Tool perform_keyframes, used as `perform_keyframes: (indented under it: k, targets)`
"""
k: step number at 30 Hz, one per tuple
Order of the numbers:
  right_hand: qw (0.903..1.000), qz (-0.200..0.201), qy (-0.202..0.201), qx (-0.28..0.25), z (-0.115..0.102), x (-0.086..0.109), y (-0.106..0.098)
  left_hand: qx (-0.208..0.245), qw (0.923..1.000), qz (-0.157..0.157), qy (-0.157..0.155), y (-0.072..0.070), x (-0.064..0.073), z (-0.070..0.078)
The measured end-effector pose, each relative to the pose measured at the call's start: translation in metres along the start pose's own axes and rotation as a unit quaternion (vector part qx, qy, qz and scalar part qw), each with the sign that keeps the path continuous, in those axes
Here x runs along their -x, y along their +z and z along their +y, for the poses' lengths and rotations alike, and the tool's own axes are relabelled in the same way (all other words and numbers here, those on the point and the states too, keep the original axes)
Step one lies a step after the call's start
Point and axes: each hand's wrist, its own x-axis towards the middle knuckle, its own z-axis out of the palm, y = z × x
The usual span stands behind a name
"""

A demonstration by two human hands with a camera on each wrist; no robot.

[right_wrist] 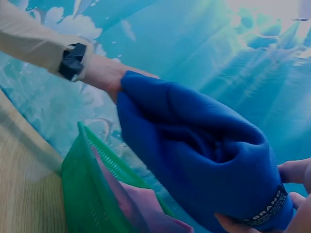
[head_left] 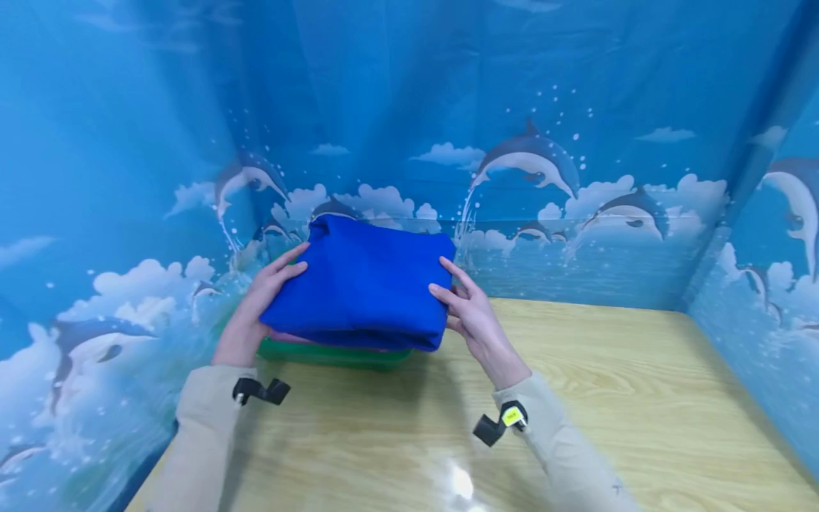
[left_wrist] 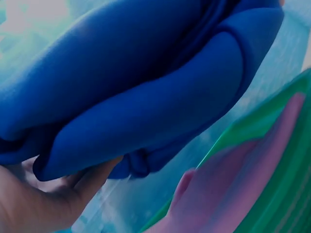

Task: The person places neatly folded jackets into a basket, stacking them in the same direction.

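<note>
A folded bright blue garment [head_left: 371, 284] is held up between both hands, tilted, above a green basket [head_left: 345, 357]. My left hand [head_left: 257, 306] grips its left end, with the thumb beneath and fingers over the edge. At the opposite end, my right hand [head_left: 476, 320] holds it with fingers on the top and side. The right wrist view shows a dark printed label [right_wrist: 267, 208] on the garment near that hand, with the word BRAND legible. Pink cloth [right_wrist: 141, 204] lies inside the basket, partly hidden. Which kind of garment it is, I cannot tell.
The basket stands on a light wood-grain table [head_left: 576, 370] at its back left. A blue curtain [head_left: 397, 107] printed with dolphins and clouds encloses the back and both sides. Each sleeved wrist carries a black strap-on device [head_left: 259, 391].
</note>
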Motion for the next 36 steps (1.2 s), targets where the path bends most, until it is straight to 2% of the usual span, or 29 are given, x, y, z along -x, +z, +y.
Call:
perform_keyframes:
  k: [5,8,11,13,15,18,19,22,26,28,30,33,36]
  targets:
    - [0.9996,0.009,-0.023,0.016,0.013,-0.015,0.028,0.035,0.9991,-0.023,-0.004,-0.030,-0.003,-0.007]
    - [0.9983,0.006,-0.032,0.048,0.027,-0.022,0.041,0.034,0.9993,-0.002,-0.015,-0.044,-0.006,-0.018]
    - [0.9943,-0.010,-0.035,0.101,0.042,-0.027,0.049,0.009,0.9986,0.023,-0.047,-0.055,-0.007,-0.033]
    - [0.9893,-0.019,-0.037,0.140,0.050,-0.028,0.052,-0.035,0.9955,0.038,-0.079,-0.061,-0.008,-0.044]
    - [0.9789,-0.025,-0.052,0.196,0.055,-0.029,0.053,-0.095,0.9888,0.042,-0.107,-0.065,-0.008,-0.052]
    - [0.9589,-0.026,-0.077,0.272,0.057,-0.030,0.052,-0.181,0.9737,0.038,-0.134,-0.068,-0.010,-0.059]
    - [0.9522,-0.022,-0.085,0.293,0.057,-0.031,0.052,-0.199,0.9694,0.033,-0.140,-0.068,-0.011,-0.060]
    - [0.9371,-0.013,-0.092,0.337,0.056,-0.032,0.049,-0.224,0.9633,0.019,-0.147,-0.069,-0.013,-0.059]
    - [0.9318,-0.016,-0.094,0.350,0.057,-0.034,0.046,-0.246,0.9593,0.005,-0.139,-0.072,-0.014,-0.057]
    - [0.9333,-0.025,-0.096,0.345,0.057,-0.034,0.044,-0.259,0.9571,0.002,-0.129,-0.073,-0.015,-0.056]
    - [0.9391,-0.038,-0.091,0.329,0.057,-0.033,0.039,-0.279,0.9534,0.001,-0.114,-0.073,-0.017,-0.055]
    - [0.9473,-0.059,-0.078,0.305,0.053,-0.031,0.028,-0.329,0.9411,0.011,-0.077,-0.071,-0.020,-0.052]
    - [0.9464,-0.067,-0.075,0.307,0.046,-0.025,0.016,-0.390,0.9189,0.046,-0.032,-0.069,-0.019,-0.049]
